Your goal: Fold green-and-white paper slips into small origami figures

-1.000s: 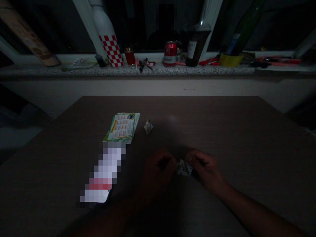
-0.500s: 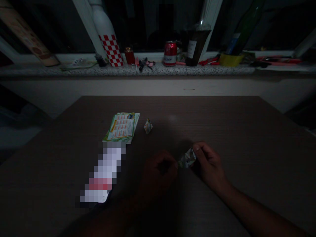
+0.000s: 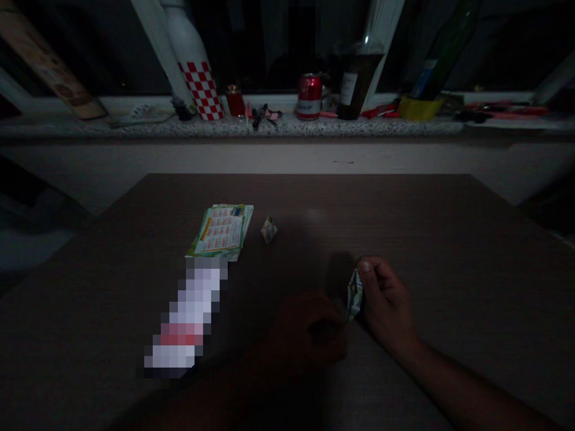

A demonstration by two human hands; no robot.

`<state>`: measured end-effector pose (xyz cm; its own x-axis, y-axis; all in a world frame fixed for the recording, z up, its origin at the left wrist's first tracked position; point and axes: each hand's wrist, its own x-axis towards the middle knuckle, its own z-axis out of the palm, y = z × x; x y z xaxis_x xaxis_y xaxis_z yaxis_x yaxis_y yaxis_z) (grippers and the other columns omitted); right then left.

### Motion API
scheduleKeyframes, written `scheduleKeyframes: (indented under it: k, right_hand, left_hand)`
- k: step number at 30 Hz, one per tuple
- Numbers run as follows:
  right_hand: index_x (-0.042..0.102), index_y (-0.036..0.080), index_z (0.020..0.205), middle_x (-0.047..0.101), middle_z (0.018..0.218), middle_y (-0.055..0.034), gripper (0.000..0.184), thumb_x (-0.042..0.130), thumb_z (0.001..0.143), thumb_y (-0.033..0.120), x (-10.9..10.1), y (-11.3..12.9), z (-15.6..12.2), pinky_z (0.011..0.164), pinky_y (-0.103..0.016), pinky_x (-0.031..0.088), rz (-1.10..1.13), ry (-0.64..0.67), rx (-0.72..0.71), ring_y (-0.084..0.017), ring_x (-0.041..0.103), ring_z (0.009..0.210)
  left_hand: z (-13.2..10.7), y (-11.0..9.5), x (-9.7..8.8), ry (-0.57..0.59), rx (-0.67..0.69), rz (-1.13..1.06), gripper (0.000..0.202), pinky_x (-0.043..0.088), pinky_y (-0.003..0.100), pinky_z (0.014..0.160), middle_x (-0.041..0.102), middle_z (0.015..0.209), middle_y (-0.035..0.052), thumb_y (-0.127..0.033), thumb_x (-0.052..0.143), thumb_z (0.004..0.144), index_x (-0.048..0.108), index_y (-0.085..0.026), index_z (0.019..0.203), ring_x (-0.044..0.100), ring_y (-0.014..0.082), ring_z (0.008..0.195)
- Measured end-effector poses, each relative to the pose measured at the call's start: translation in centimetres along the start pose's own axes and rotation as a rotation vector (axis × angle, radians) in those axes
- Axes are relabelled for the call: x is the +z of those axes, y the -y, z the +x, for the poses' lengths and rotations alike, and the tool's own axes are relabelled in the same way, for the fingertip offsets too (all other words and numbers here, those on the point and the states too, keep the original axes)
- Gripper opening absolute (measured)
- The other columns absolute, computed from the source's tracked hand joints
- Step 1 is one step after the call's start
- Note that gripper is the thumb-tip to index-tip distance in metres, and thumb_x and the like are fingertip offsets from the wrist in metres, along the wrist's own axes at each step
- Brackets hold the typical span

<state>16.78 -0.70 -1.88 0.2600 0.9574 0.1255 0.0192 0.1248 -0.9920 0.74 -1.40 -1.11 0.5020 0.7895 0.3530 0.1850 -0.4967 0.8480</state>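
My right hand (image 3: 389, 299) pinches a small folded piece of printed paper (image 3: 354, 294), pale with green, at its upper edge between thumb and fingers. The paper stands on its narrow side above the table, and its layers gape a little. My left hand (image 3: 309, 329) lies in deep shadow; its thumb and finger close in a ring at the paper's lower end. Farther back on the table stands a small pointed folded paper shape (image 3: 269, 229). To its left lies a stack of printed leaflets (image 3: 220, 232), green and white.
A long blurred-out pale object (image 3: 188, 314) lies left of my left arm on the wooden table (image 3: 404, 206). Behind, the stone windowsill (image 3: 278, 128) carries a checkered bottle (image 3: 200, 84), a red can (image 3: 309, 96), a dark labelled container (image 3: 354, 90) and a green bottle (image 3: 449, 54).
Both hands have shifted slightly right, the left one also nearer to me. The folded paper has turned from lying slanted to nearly upright, showing its narrow side.
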Motion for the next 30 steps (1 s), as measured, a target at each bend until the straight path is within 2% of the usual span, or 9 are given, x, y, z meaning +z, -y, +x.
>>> scheduleKeyframes:
  k: [4,9,11,15,18,21,25,30]
  right_hand:
    - [0.054,0.021,0.081,0.044,0.061,0.0033,0.026,0.049,0.092,0.044,-0.2,-0.2,-0.4,0.045,-0.022,0.036,-0.116,0.014,-0.092,-0.012,0.043,0.052]
    - [0.057,0.021,0.083,0.051,0.062,0.0023,0.018,0.048,0.093,0.033,-0.1,0.1,-0.8,0.049,-0.023,0.039,-0.297,0.108,-0.272,-0.013,0.048,0.053]
    - [0.058,0.021,0.084,0.054,0.063,0.0015,0.016,0.049,0.093,0.031,0.0,0.1,-0.9,0.050,-0.024,0.040,-0.347,0.147,-0.307,-0.013,0.050,0.054]
    - [0.059,0.020,0.085,0.052,0.062,0.0018,0.019,0.048,0.094,0.034,-0.1,0.1,-0.8,0.049,-0.024,0.038,-0.311,0.211,-0.222,-0.013,0.048,0.053]
    - [0.058,0.020,0.085,0.048,0.060,0.0030,0.027,0.041,0.097,0.039,-0.5,0.1,-0.7,0.048,-0.023,0.035,-0.193,0.283,-0.115,-0.012,0.045,0.053]
    - [0.052,0.019,0.071,0.044,0.056,0.0035,0.037,0.039,0.097,0.042,-1.0,0.1,-0.6,0.048,-0.023,0.034,-0.095,0.381,-0.067,-0.011,0.041,0.051]
    - [0.045,0.019,0.062,0.038,0.054,0.0046,0.041,0.044,0.094,0.044,-1.2,0.1,-0.5,0.045,-0.022,0.029,-0.128,0.505,-0.103,-0.010,0.036,0.048]
    - [0.045,0.018,0.060,0.029,0.053,0.0059,0.041,0.043,0.095,0.041,-1.1,0.0,-0.4,0.043,-0.022,0.024,-0.189,0.542,-0.187,-0.008,0.030,0.046]
  left_hand:
    - [0.1,-0.3,-0.1,0.062,-0.052,-0.038,0.004,0.041,0.024,0.061,0.060,0.072,0.0029,-0.019,0.062,0.076,0.061,-0.015,0.077,0.054,0.0129,0.064]
    - [0.6,-0.5,-0.3,-0.009,-0.291,-0.073,0.016,0.037,0.024,0.058,0.055,0.069,-0.0004,-0.031,0.061,0.081,0.060,-0.016,0.077,0.050,0.0127,0.062]
    - [0.8,-0.5,-0.2,-0.014,-0.325,-0.097,0.016,0.037,0.024,0.058,0.054,0.069,-0.0012,-0.031,0.060,0.082,0.059,-0.016,0.076,0.049,0.0125,0.063]
    - [0.7,-0.3,-0.3,-0.009,-0.316,-0.124,0.016,0.037,0.025,0.060,0.053,0.067,-0.0014,-0.026,0.057,0.083,0.060,-0.016,0.071,0.048,0.0127,0.064]
    - [0.6,-0.2,-0.5,-0.040,-0.383,-0.256,0.018,0.038,0.024,0.061,0.055,0.070,-0.0004,-0.028,0.056,0.085,0.063,-0.015,0.075,0.050,0.0131,0.066]
    - [0.6,0.1,-0.8,-0.066,-0.446,-0.445,0.020,0.038,0.023,0.059,0.056,0.069,-0.0008,-0.031,0.058,0.085,0.064,-0.015,0.077,0.048,0.0114,0.062]
    - [0.7,0.5,-0.8,-0.065,-0.506,-0.579,0.022,0.032,0.020,0.051,0.049,0.060,-0.0039,-0.034,0.062,0.081,0.061,-0.015,0.070,0.040,0.0086,0.054]
    - [0.8,0.2,-0.8,-0.037,-0.460,-0.553,0.019,0.034,0.021,0.056,0.049,0.062,-0.0037,-0.029,0.062,0.080,0.059,-0.015,0.067,0.042,0.0091,0.058]
